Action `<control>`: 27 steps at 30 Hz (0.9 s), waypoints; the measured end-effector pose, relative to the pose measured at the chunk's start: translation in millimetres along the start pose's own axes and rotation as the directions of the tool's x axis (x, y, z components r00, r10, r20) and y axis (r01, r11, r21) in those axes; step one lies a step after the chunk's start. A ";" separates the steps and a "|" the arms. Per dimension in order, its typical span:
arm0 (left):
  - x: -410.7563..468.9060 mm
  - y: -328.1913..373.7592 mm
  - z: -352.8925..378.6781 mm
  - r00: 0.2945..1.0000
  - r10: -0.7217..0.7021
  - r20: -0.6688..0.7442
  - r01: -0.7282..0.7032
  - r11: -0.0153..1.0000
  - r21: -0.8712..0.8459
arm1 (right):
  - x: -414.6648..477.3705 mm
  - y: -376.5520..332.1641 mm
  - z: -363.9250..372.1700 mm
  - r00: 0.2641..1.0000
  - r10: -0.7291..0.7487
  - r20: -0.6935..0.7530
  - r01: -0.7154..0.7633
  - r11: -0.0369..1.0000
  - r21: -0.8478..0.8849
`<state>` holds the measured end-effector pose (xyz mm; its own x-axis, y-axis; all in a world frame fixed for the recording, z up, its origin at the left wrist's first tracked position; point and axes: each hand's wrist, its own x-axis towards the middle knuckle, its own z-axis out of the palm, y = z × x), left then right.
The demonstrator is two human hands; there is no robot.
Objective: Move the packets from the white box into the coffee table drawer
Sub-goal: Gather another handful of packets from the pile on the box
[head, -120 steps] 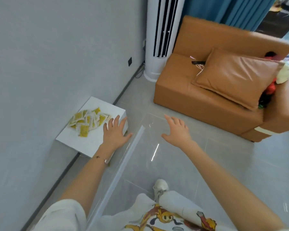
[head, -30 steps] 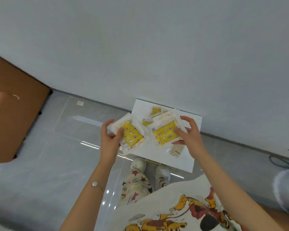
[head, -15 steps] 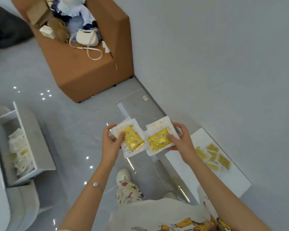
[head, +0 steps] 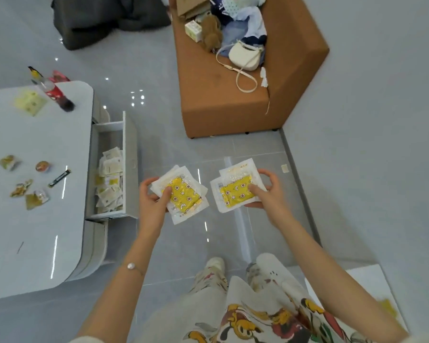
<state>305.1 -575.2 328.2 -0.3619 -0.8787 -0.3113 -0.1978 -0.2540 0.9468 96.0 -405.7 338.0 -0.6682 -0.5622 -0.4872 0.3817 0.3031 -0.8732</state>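
My left hand (head: 152, 204) grips a small stack of white packets with yellow patterned centres (head: 183, 194), thumb on top. My right hand (head: 266, 191) holds a second such stack (head: 234, 193) the same way. Both stacks hang in the air over the grey floor. To the left, the coffee table drawer (head: 129, 164) stands pulled open, with several pale packets (head: 109, 179) lying inside. The white box (head: 364, 276) sits on the floor at the lower right beside the wall, mostly hidden by my right arm; a blurred yellow packet (head: 388, 306) shows on it.
The white coffee table (head: 35, 219) on the left carries a bottle (head: 53, 91), snack wrappers and a dark stick. A brown sofa (head: 233, 102) with a white bag and clothes stands ahead. A dark heap lies at the top left. My feet (head: 214, 264) are below the packets.
The view has swung left: the white box slid to the lower right and the open drawer and table came closer. Both hands still hold their packet stacks, now a little further apart.
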 end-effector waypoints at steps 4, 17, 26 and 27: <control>30.9 5.7 -22.9 0.991 -0.032 -0.126 0.024 0.997 -0.068 | 39.6 -23.2 41.7 0.999 0.016 0.051 -0.014 0.999 -0.032; 162.1 24.6 -51.4 0.857 -0.199 -0.476 0.065 0.957 -0.283 | 214.1 -102.1 151.2 0.954 0.056 0.295 -0.002 0.984 -0.179; 237.4 49.6 -53.0 0.663 -0.328 -0.673 0.027 0.909 -0.416 | 328.9 -174.8 240.3 0.853 0.098 0.513 0.074 0.950 -0.304; 243.7 50.1 -54.9 0.644 -0.340 -0.685 0.018 0.902 -0.431 | 337.9 -180.2 251.0 0.839 0.107 0.533 0.084 0.943 -0.323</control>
<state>257.1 -824.2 304.3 0.4586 -0.7565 -0.4664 0.2081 -0.4188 0.8839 -38.3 -843.3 333.7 -0.1797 -0.8494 -0.4961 0.0975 0.4865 -0.8682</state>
